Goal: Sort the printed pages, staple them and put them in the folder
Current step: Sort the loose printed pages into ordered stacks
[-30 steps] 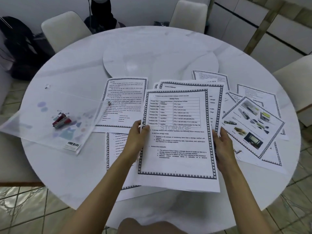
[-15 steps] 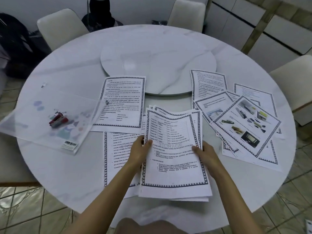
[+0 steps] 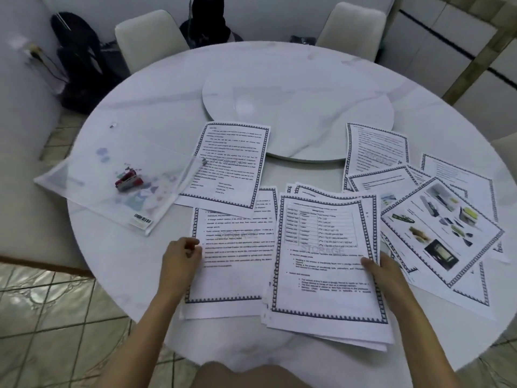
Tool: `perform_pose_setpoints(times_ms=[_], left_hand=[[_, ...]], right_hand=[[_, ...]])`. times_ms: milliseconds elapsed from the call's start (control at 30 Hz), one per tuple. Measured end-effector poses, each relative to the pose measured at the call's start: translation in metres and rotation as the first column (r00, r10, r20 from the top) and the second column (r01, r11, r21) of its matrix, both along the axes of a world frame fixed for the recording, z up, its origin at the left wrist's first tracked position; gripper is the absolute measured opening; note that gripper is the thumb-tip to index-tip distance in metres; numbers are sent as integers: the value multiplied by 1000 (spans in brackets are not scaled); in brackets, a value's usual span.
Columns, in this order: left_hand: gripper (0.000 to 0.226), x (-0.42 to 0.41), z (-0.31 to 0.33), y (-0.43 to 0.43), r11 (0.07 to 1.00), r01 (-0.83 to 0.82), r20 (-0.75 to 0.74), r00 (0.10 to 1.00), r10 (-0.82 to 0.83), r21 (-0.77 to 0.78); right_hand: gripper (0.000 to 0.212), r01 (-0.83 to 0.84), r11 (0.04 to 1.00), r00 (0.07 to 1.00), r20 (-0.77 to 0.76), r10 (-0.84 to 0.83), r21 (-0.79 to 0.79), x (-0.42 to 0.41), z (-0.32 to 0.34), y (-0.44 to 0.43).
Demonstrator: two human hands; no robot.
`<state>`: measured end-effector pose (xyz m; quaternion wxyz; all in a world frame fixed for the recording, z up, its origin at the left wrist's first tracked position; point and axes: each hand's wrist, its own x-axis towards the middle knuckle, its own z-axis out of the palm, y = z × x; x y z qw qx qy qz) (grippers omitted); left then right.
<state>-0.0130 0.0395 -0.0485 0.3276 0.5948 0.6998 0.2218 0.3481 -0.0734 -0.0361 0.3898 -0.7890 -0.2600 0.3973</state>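
Note:
A stack of bordered printed pages [image 3: 327, 256], topped by a sheet with a table, lies near the table's front edge. My right hand [image 3: 389, 273] grips its right edge, thumb on top. To the left lies a single text page [image 3: 235, 247]; my left hand [image 3: 181, 256] has its curled fingers pinching that page's left edge. Another text page [image 3: 232, 163] lies behind it. More pages, one with colour pictures [image 3: 442, 233], are fanned out on the right. The translucent folder [image 3: 92, 189] lies at the left with a small red stapler [image 3: 129, 180] on or in it.
The round white table [image 3: 156, 113] carries a raised turntable [image 3: 296, 113] at its centre. White chairs [image 3: 148, 37] stand behind it and dark bags [image 3: 81, 65] sit on the floor at the far left. A tiny scrap [image 3: 112, 125] lies behind the folder.
The stack came down and right toward the table's front edge. My left hand let go of it and moved left to the single text page. My right hand still holds the stack.

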Motion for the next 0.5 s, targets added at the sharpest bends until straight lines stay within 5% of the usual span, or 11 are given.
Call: perform_pose_setpoints(times_ms=[233, 500], left_hand=[[43, -1, 4, 12, 985, -129, -18, 992, 128, -111], [34, 8, 13, 22, 967, -155, 94, 980, 177, -205]], right_hand=[[31, -18, 1000, 1000, 16, 18, 16, 2, -3, 3], [32, -7, 1000, 1000, -20, 7, 30, -1, -9, 7]])
